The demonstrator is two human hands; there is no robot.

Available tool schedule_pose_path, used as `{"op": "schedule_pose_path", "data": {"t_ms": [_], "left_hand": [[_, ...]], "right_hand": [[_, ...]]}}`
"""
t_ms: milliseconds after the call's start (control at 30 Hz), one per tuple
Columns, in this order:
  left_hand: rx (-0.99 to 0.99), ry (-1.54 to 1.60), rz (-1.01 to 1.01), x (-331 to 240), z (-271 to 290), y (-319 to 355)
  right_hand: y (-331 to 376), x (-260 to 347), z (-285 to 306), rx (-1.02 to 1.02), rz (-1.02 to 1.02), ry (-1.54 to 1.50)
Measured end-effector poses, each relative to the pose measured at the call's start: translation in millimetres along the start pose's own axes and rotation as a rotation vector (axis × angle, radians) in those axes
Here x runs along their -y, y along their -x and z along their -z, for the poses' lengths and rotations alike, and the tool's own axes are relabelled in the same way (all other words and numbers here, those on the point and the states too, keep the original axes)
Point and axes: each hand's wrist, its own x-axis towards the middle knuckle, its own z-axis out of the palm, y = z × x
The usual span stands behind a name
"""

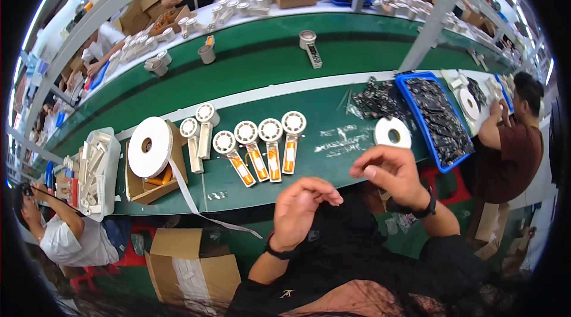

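My left hand [302, 209] hovers in front of the table's near edge, its fingers loosely curved and nothing visible in them. To its right, my right hand [394, 175] is raised with bent fingers apart from the thumb, also with nothing visible in it. Beyond the left hand lie several white handheld fan housings [270, 131] with round grilles. Orange battery cells [256, 162] show in the handles of some. Two more fan housings [206, 113] lie left of these, with no orange visible. A white tape roll [393, 132] lies just beyond my right hand.
A blue tray [444, 165] of black parts stands right, beside loose black parts [380, 100]. At left, a large white roll [149, 147] rests on a cardboard box [141, 193], near a plastic bin [109, 203]. Behind runs a green conveyor [256, 49]. People sit both sides.
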Motion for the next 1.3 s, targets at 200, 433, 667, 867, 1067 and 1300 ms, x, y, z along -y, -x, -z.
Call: {"op": "schedule_pose_path", "data": {"t_ms": [200,433,667,867,1067,1300], "left_hand": [[0.065,0.303,-0.353,-14,-47,-23],[-0.037,0.906,-0.234,-16,-20,-26],[-0.150,0.893,-0.372,-3,-22,-8],[-0.102,0.673,-0.437,5,-36,-14],[-0.165,0.324,-0.462,14,-51,-10],[-0.053,0.892,-0.197,13,-50,-12]], "right_hand": [[46,-57,-68,0.001,0.012,-0.321],[73,-107,-112,0.208,0.068,-0.334],[93,-106,-109,0.057,0.039,-0.133],[102,-122,-101,0.203,0.194,-0.010],[87,-123,-79,0.311,0.243,0.109],[79,-153,-71,0.534,-0.039,-0.266]]}}
